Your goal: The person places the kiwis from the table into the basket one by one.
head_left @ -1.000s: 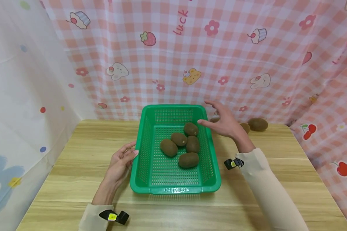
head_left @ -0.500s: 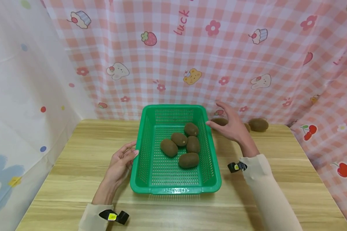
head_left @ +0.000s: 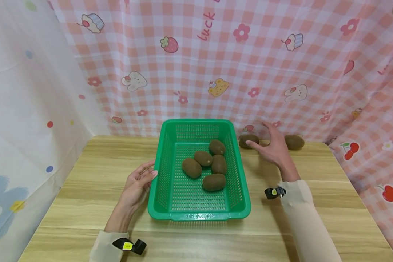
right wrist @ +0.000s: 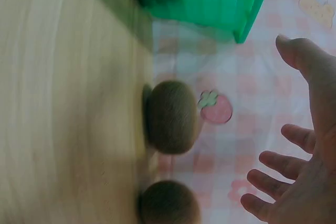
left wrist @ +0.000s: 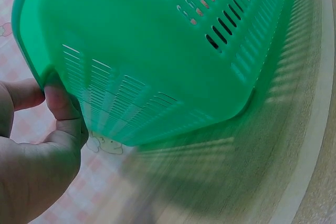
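A checked cloth (head_left: pixel 183 65) is hanging behind the basket (head_left: pixel 203 216), and the table (head_left: pixel 101 189) is spreading beneath it. The basket itself is sitting mouth up, where 2 hands can be reaching it easily. At its left side, the left hand (head_left: pixel 135 187) is pinching the rim between thumb and fingers, probably steadying it. Right of the basket, near its far corner, the right hand (head_left: pixel 273 147) is hovering with thumb and fingers spread wide, holding nothing; that gap is seemingly suiting a kiwi's round body. 5 kiwis (head_left: pixel 191 167) are lying inside the basket, mostly toward its right, its walls containing them. At least 2 loose kiwis (head_left: pixel 294 142) are resting right of the basket by the cloth, which is perhaps stopping them rolling.
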### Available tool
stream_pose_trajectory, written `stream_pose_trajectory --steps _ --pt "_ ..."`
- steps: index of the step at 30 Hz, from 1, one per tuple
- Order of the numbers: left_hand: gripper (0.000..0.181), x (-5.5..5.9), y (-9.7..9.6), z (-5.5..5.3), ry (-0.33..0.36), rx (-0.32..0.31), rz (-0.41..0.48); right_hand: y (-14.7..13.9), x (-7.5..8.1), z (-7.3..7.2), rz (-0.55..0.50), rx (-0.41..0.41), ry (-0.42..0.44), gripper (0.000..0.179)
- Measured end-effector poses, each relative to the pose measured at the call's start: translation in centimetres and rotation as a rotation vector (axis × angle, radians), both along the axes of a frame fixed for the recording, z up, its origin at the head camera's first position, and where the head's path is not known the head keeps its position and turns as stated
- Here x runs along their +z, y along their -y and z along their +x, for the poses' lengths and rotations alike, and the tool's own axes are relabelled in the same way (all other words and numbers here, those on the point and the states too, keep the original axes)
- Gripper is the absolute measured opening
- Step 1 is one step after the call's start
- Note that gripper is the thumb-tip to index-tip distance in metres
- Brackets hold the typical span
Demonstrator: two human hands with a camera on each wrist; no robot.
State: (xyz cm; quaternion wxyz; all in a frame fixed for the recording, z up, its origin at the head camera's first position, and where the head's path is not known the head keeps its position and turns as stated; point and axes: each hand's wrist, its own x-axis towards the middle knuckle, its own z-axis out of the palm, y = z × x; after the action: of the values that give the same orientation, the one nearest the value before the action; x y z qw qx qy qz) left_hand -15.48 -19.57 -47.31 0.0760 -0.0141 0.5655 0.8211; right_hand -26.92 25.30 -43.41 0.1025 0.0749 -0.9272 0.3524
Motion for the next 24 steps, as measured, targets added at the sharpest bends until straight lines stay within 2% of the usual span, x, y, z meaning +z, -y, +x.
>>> stream_pose_trajectory --steps 7,14,24 --pt "0.051 0.0 0.0 0.0 0.002 -0.002 -0.001 -1.9 -1.6 -0.2 -0.008 -0.039 -0.004 0.093" --pt "0.051 0.0 0.1 0.1 -0.014 -0.016 0.002 -3.4 -2.9 -0.2 -0.003 -0.086 0.091 0.102" --pt "0.051 0.0 0.1 0.1 -0.010 -0.013 0.003 -4.9 -4.7 -0.5 0.016 -0.132 0.133 0.099"
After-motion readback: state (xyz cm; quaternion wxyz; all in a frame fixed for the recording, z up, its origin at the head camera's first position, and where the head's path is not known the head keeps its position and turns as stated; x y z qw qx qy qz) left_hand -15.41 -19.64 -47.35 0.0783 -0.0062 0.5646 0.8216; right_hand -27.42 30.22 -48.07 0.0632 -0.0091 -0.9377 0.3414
